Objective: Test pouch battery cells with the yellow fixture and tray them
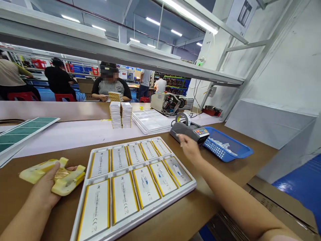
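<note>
My left hand (47, 187) grips a yellow plastic fixture (67, 184) left of the white tray. Flat white battery packs with yellow edges (124, 195) fill the two rows of the tray (163, 201). My right hand (188, 145) is at the front left side of the black tape dispenser (184, 131), its fingers drawn together; what they hold, if anything, is too small to tell. A roll of tape (184, 117) sits on top of the dispenser.
Beside the dispenser lies a blue basket (233, 147) with white scraps. Behind the tray stand stacked packs (115, 115), white empty trays (150, 122) and a machine (164, 102). A green-topped board (27, 130) is at left. A person (111, 83) sits opposite.
</note>
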A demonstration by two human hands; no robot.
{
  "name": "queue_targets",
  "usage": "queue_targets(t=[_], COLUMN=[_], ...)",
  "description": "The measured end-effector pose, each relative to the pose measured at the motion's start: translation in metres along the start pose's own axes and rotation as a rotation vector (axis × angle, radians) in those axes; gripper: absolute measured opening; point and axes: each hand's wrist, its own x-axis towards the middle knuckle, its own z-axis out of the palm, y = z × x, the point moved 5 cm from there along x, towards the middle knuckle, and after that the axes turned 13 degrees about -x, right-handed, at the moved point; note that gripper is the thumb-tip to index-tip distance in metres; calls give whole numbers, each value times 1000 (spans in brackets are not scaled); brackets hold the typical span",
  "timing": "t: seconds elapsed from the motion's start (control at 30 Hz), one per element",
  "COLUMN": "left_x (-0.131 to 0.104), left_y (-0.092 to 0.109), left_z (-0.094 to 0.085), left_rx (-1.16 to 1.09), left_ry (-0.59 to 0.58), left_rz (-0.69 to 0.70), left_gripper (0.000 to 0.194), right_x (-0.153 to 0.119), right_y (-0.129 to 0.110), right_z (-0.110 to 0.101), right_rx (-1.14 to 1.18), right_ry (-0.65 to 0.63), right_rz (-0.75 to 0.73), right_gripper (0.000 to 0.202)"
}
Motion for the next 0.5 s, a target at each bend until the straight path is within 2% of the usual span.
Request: queue_targets(t=[0.07, 0.1, 0.17, 0.23, 0.33, 0.5], left_x=[2, 1, -3, -7, -8, -5], left_y=[-1, -1, -1, 0, 0, 0], left_z=[-1, 0, 2, 4, 5, 7], left_rx=[6, 8, 11, 15, 22, 60], left_ry=[8, 19, 52, 86, 88, 40], left_rz=[-7, -7, -4, 1, 4, 12], left_gripper=[10, 10, 11, 12, 14, 16], right_x=[18, 26, 39, 48, 53, 53], right_y=[50, 72, 107, 128, 137, 128], right_z=[-35, -48, -63, -66, -65, -66], right_rx=[-188, -275, -377, -417, -490, -701], right_ry=[165, 190, 123, 24, -29, -74], right_rz=[223, 305, 422, 471, 475, 369], right_gripper=[48, 50, 51, 52, 53, 50])
